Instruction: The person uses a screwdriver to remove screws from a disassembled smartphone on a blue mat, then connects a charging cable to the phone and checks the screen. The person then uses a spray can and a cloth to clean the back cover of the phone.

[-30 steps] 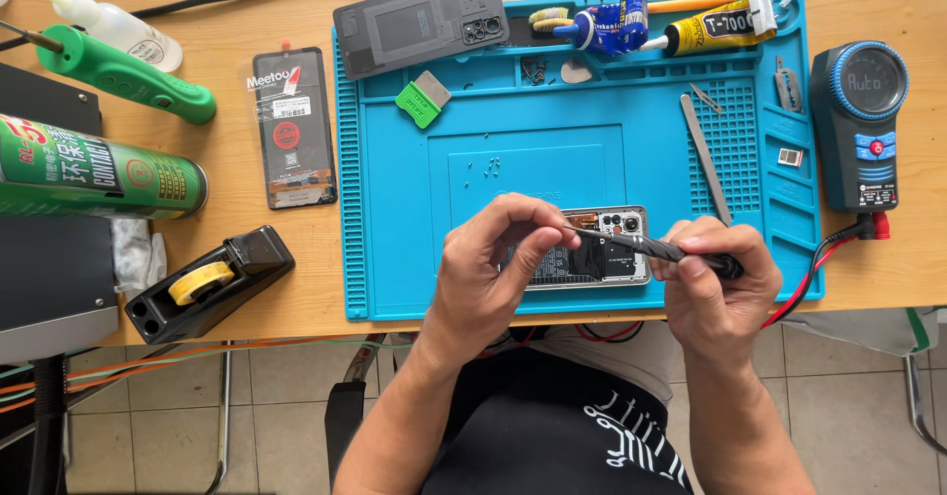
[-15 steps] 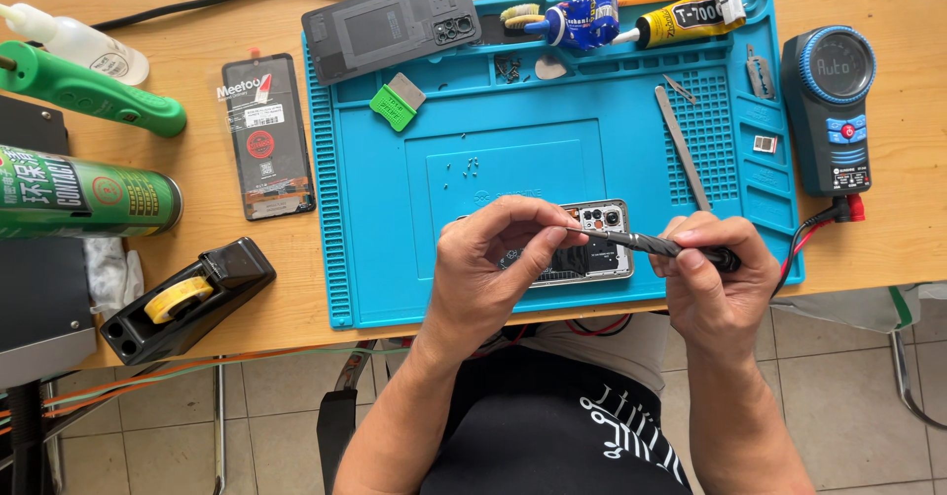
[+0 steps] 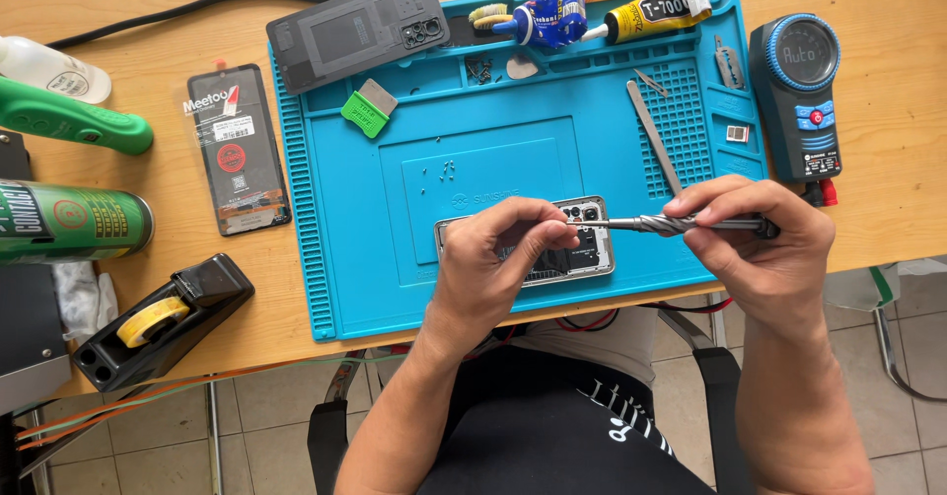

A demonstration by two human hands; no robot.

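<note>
Pinching a screwdriver (image 3: 681,225), both hands work over the opened phone (image 3: 592,248).

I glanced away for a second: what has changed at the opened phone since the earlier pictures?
Little. The right hand has drawn a little off to the right and holds the screwdriver nearly level, its tip still at the camera end of the opened phone. The left hand still pinches at the tip over the phone. Nothing was picked up or let go. The phone lies in the same spot on the blue mat.

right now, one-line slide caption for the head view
Left hand steadies an opened phone on a blue repair mat while the right hand holds a screwdriver to it.
</note>
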